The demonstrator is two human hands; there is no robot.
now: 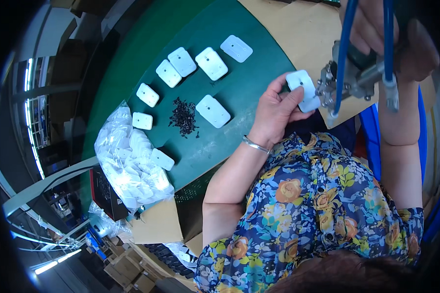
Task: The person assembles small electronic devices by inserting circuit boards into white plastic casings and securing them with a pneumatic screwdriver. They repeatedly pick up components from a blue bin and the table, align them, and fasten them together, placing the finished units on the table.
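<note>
My left hand point(278, 105) holds a small white rounded plastic case point(306, 94) by its edge, thumb on the upper face and fingers beneath. Directly beside that case is the metal head of a powered tool point(364, 84) with blue hoses point(345, 53). My right hand point(415, 51) is wrapped round the tool's dark body, partly hidden behind the hoses. Whether the tool's tip touches the case cannot be made out. On the green table point(249, 90) a heap of small black screws point(183, 117) lies among several similar white cases point(213, 111).
A clear plastic bag point(132, 161) full of white parts lies at the table's left edge, above an open cardboard box point(156, 223). Brown cardboard point(278, 27) covers the table's far right. Stacked cartons point(127, 268) and shelving stand at lower left.
</note>
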